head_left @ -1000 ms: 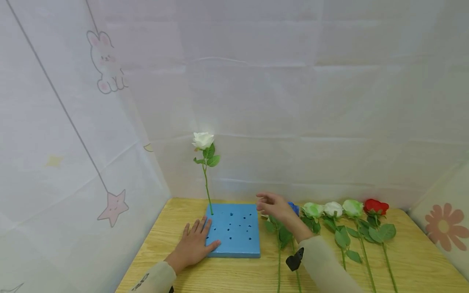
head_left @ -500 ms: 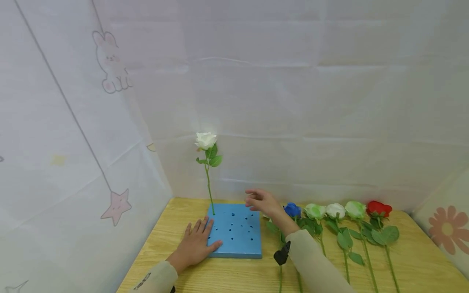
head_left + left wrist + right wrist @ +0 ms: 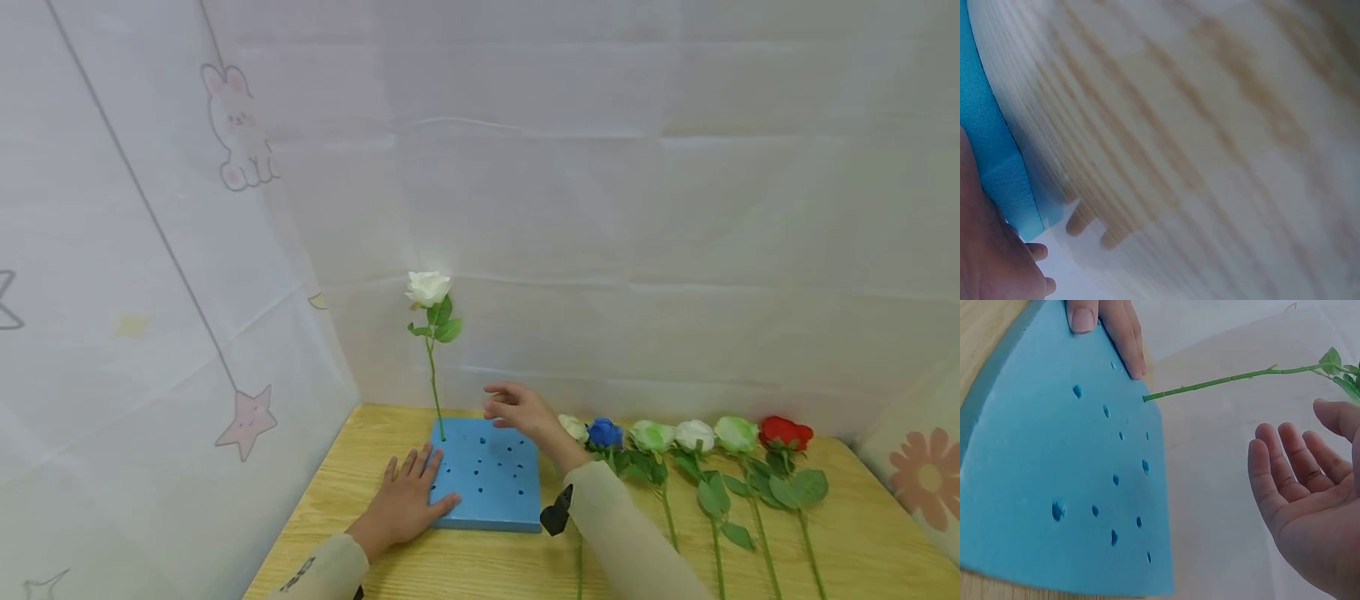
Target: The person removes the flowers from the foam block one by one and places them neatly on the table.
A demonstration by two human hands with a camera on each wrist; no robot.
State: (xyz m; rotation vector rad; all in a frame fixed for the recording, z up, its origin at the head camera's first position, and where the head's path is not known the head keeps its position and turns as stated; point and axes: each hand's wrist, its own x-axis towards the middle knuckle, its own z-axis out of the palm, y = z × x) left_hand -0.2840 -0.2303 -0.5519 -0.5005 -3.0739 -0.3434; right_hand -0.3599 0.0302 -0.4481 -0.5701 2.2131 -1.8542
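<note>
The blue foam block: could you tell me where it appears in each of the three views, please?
Head: blue foam block lies low centre, under the left hand.
Left wrist: a blue strip on the left edge.
Right wrist: it fills the left half.
Shared landmark: the left hand resting on its edge.

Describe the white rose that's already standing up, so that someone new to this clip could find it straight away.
On the wooden table lies a blue foam block, with the left hand resting on its near left edge. The white rose rises from the block's far left corner. Unlike the roses lying flat in a row to the right, it stands upright.
</note>
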